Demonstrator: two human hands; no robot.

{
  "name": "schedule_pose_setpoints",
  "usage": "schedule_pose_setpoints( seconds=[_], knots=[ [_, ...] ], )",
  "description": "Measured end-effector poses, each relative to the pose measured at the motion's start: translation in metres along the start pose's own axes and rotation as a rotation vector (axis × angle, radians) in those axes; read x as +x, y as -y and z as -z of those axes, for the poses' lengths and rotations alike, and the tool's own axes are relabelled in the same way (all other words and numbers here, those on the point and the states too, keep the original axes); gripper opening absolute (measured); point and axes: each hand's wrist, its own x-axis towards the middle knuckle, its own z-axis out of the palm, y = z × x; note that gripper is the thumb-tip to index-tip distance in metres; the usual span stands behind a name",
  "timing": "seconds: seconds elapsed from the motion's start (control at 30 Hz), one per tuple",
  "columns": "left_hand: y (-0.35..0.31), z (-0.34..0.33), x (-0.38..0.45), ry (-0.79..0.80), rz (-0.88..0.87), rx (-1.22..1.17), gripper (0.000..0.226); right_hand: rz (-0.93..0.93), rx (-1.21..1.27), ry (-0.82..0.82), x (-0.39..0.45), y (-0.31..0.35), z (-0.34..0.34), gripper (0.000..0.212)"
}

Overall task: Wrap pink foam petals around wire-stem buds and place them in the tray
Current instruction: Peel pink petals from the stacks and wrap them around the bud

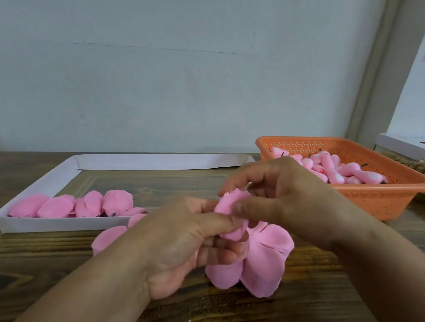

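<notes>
Pink foam petals (pixel 258 261) at centre frame, hanging down below both hands; left hand (pixel 190 243) grips them from the left, fingers curled; right hand (pixel 273 196) pinches the top fold from above; bud hidden; white tray (pixel 59 223) upper left, nearer left hand

Pink petals (pixel 258 261), orange basket (pixel 390 190), white tray (pixel 51 224)

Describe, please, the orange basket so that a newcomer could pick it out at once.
Start at the wooden table and look to its far right side, beyond the right hand. The orange basket stands there, holding pink buds. Unlike the flat white tray opposite, it is perforated plastic.
</notes>
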Motion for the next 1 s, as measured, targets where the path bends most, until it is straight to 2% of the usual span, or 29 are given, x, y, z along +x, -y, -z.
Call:
schedule_pose_setpoints(
  seconds=[0.17, 0.27, 0.4, 0.7, 1.0],
  knots=[
    [0.000, 0.001, 0.001, 0.051, 0.018, -0.052, 0.013, -0.012, 0.054, -0.046, 0.003, -0.006, 0.001, 0.016],
    [-0.003, 0.006, 0.001, 0.135, 0.048, -0.152, 0.024, -0.022, 0.122, -0.053, 0.003, -0.010, 0.004, 0.006],
    [-0.006, 0.008, -0.001, 0.172, 0.034, -0.235, 0.041, -0.005, 0.176, -0.097, 0.004, -0.014, 0.007, 0.011],
    [-0.004, 0.005, 0.002, 0.150, 0.001, -0.288, 0.026, 0.106, 0.159, -0.124, 0.005, -0.015, 0.006, 0.018],
    [-0.006, 0.004, 0.000, 0.108, -0.008, -0.218, 0.028, 0.213, 0.072, -0.045, -0.001, -0.005, 0.008, 0.022]
  ],
)
